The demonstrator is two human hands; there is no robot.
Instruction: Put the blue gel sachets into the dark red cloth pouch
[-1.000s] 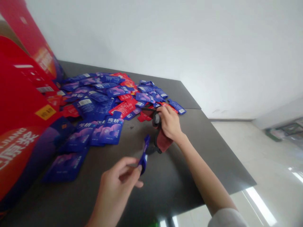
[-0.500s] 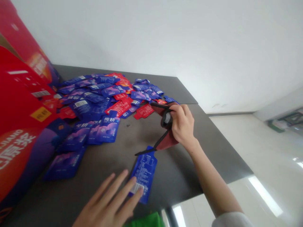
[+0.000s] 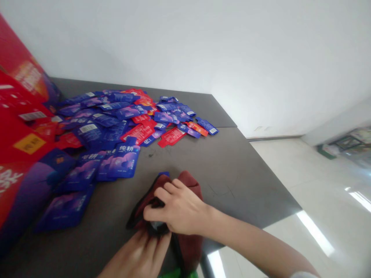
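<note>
The right grip (image 3: 176,206) is bent closed, with its fingers curled and its thumb pointing to the left, on the near side of them. Behind this grip, toward the right, extends the bare right forearm (image 3: 249,239). The left grip (image 3: 146,249) is just below, back upward, its fingertips hidden.

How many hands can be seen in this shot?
2: the right hand, on top of the dark red fabric; and the left hand, just below it at bottom centre, its fingertips hidden from view.
</note>
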